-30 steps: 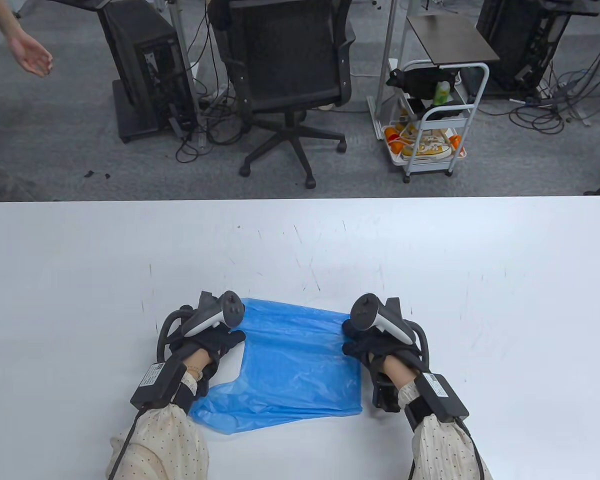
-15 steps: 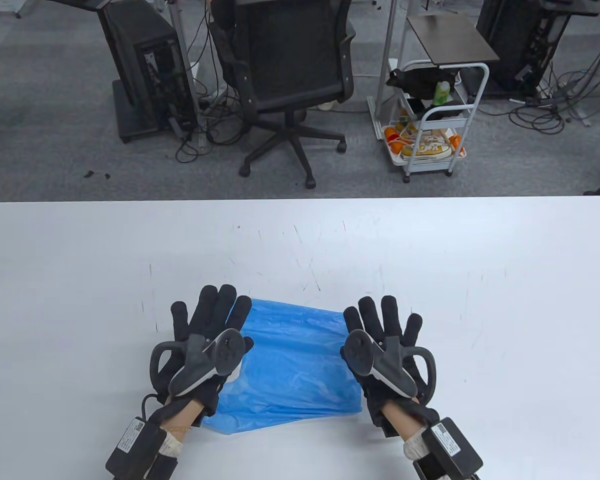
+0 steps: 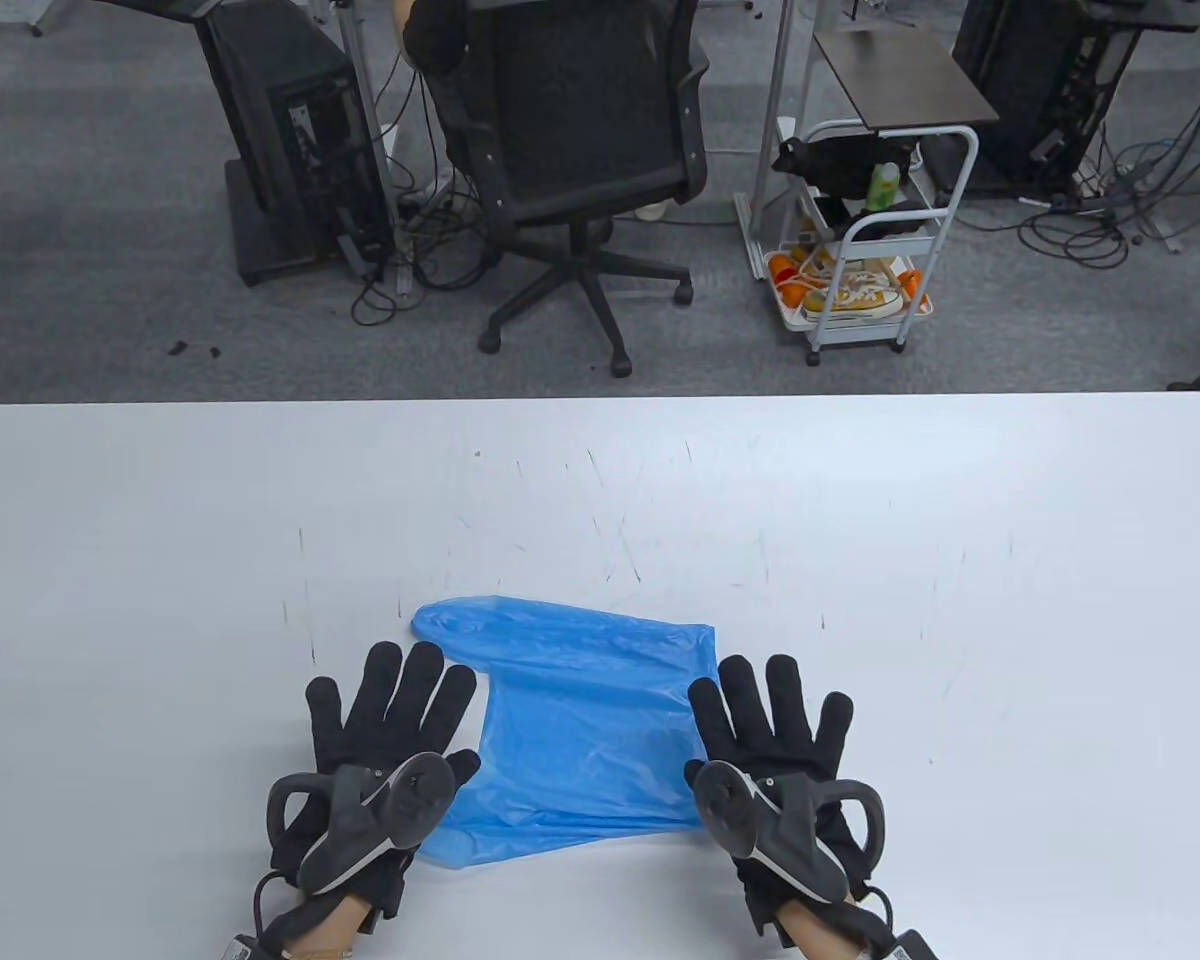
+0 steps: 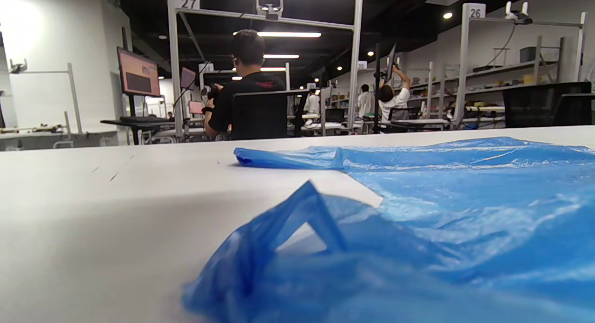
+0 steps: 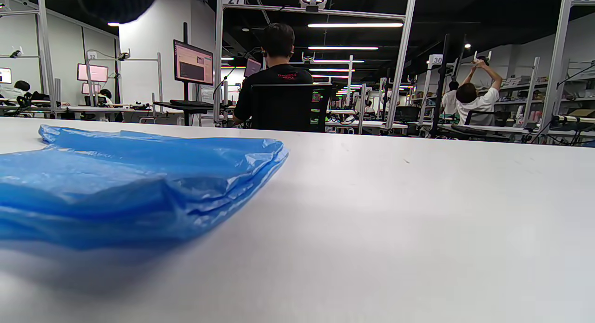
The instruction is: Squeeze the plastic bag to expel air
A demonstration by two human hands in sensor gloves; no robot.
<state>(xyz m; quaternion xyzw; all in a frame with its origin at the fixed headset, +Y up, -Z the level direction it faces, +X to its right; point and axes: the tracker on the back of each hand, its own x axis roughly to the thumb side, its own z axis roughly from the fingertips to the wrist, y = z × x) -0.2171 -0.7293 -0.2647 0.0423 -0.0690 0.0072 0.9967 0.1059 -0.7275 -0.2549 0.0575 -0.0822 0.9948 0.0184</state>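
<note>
The left hand (image 3: 385, 725) lay flat with fingers spread apart at the bag's 9 o'clock side; the right hand (image 3: 775, 735) lay likewise splayed at its 3 o'clock side. Between them a flattened blue plastic bag (image 3: 585, 725) rested on the white table (image 3: 860, 520), gripped by neither hand.

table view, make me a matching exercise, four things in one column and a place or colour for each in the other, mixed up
Things:
1. bag
2. left hand
3. right hand
4. chair

Places or colours:
a. on the floor beyond the table's far edge
b. blue, lying on the table between the two hands
c. fingers spread, at the bag's right edge
d. fingers spread, at the bag's left edge

Pairs: 1-b, 2-d, 3-c, 4-a
</note>
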